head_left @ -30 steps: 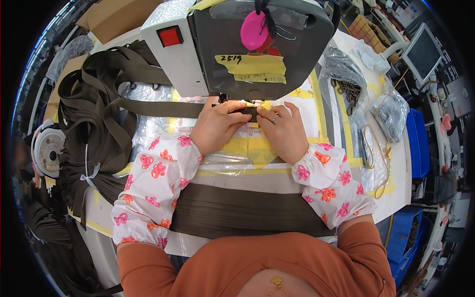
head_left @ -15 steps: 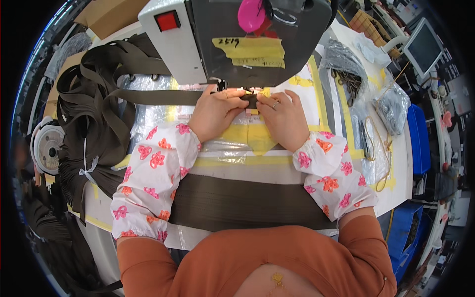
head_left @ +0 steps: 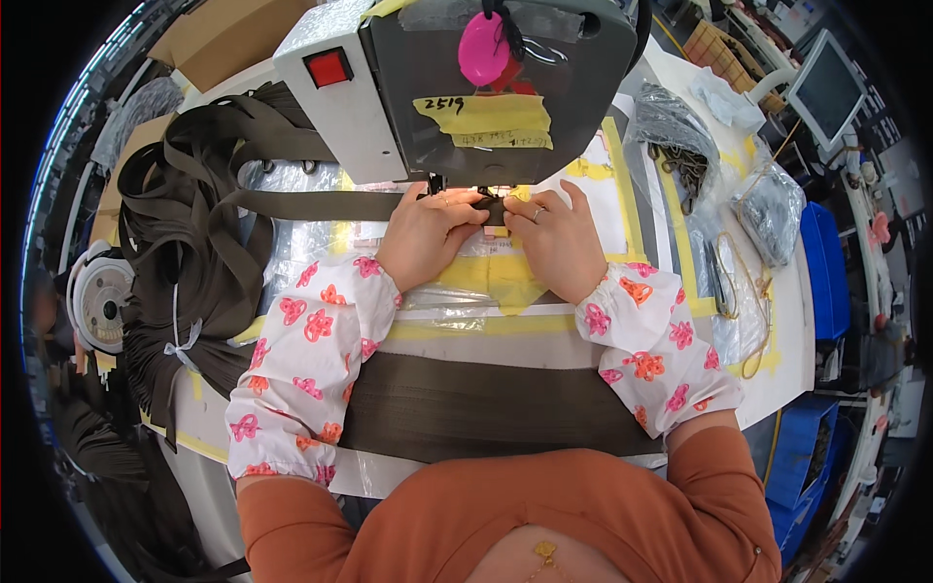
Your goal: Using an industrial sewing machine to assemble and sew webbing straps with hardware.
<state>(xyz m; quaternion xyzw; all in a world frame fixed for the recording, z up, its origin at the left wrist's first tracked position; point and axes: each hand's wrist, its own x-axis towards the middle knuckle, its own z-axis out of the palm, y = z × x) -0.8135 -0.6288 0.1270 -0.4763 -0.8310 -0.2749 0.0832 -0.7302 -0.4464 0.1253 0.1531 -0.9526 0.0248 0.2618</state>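
Observation:
Under the head of a sewing machine (head_left: 573,78), a dark olive webbing strap (head_left: 321,205) runs in from the left, and its end lies between my hands. My left hand (head_left: 425,241) is closed on the strap, with thumb and fingers pinching it just left of the needle area. From the other side, my right hand (head_left: 562,248) pinches the strap's short end with thumb and forefinger. The fingertips of both hands are close together below the machine head. The needle and the stitching spot are mostly hidden by the machine and my fingers.
A large looped heap of the same webbing (head_left: 199,223) lies at the left, partly tied in a bundle. A wide dark band of webbing (head_left: 486,403) lies across the table's near side. Plastic bags (head_left: 770,209) with metal hooks (head_left: 680,170) and blue bins (head_left: 824,272) are at the right.
The whole view has shifted slightly, with the machine lower in the picture. Both hands stay on the strap near the needle area, with little visible movement.

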